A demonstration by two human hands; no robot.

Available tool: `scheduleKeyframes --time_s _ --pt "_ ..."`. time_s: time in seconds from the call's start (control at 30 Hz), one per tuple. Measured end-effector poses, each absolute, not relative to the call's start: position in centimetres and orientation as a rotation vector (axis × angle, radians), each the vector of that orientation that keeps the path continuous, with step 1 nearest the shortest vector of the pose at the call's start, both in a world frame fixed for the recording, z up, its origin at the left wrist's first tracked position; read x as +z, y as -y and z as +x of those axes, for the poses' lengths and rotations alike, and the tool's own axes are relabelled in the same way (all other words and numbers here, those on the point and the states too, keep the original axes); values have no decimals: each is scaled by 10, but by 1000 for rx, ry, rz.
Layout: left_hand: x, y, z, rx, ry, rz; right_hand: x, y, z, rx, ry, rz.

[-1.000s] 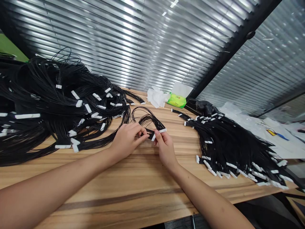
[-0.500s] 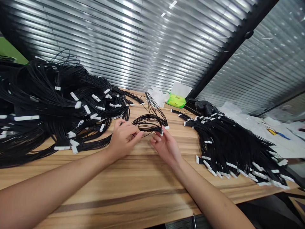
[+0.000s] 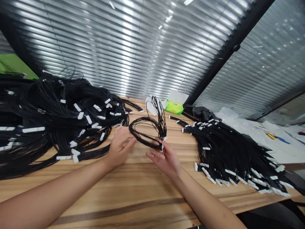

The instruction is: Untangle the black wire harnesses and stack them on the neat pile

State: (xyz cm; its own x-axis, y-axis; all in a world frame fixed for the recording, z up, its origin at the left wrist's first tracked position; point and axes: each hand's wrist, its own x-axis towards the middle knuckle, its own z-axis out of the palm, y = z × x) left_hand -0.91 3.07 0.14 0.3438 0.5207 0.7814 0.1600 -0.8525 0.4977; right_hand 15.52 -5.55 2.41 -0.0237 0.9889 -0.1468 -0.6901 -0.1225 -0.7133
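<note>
Head view, looking down across a wooden tabletop (image 3: 133, 198). Right hand (image 3: 165, 160) closed in a pinch, thumb and fingers on the white connector end (image 3: 162, 147) of a small bundle of thin black wires (image 3: 141, 119). Bundle lifted off the wood, wires bent round in loops rising between both hands. Left hand (image 3: 120, 149) half curled, fingers against the lower left of the loop; firm hold or light touch, impossible to tell. Left of the hands, a large tangled heap of black wires (image 3: 71, 108), white connectors dotted through it, its near strands just beside the left wrist. Right of the hands, a fanned-out pile of black wires (image 3: 228, 149), white connectors lined along its near edge. Farther back on the wood, crumpled white tissue (image 3: 148, 102), a green tissue packet (image 3: 173, 108) and a dark crumpled object (image 3: 202, 112), unclear in kind. Behind the table, slatted window blinds (image 3: 119, 47); at far right, white papers (image 3: 252, 133).
</note>
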Motion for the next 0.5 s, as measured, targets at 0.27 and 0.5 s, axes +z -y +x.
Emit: scheduleKeyframes --time_s 0.27,0.5 --pt "-5 -39 -13 1352 -782 2216 12 47 146 1657 455 -581" --pt "-9 -40 -16 1503 -890 2161 11 40 151 1692 472 -496"
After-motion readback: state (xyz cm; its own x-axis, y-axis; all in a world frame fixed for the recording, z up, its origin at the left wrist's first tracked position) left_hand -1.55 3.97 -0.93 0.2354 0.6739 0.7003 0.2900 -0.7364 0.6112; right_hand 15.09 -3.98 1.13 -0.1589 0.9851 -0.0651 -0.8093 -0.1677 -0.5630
